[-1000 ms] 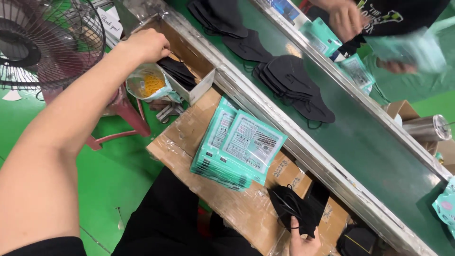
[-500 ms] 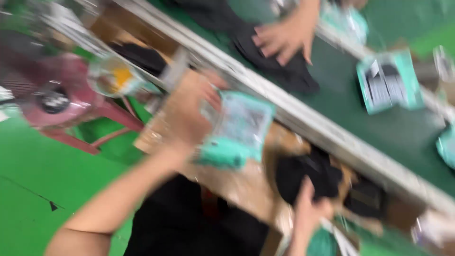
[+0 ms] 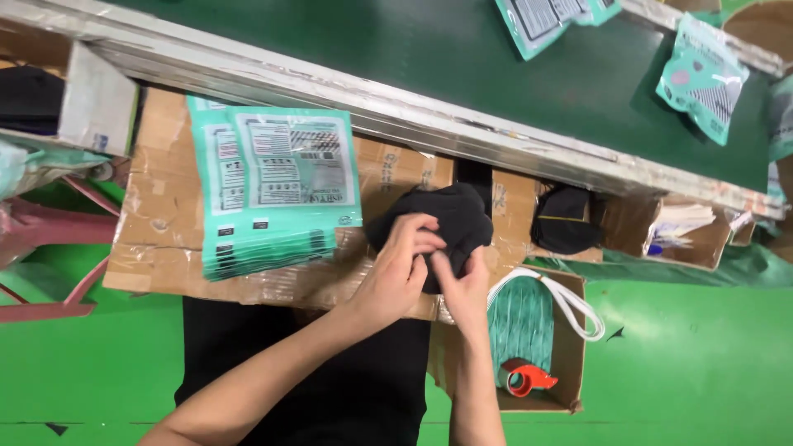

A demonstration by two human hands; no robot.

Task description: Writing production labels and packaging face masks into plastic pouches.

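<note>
Both hands are pinching a black face mask.

The left hand and right hand are clamping their grip on the black face mask over the cardboard surface, beside the teal pouch stack.

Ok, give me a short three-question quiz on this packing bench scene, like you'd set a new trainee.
1. True or false: both hands grip the black masks.
2. Which lies on the cardboard board beside the left hand? A) a pair of scissors B) a stack of teal pouches C) a glass bottle
3. What red thing sits in the open box near the right hand?

Key
1. True: the two hands meet on the bundle.
2. B.
3. A red tape dispenser, below the teal pouches stored in that box.
</note>
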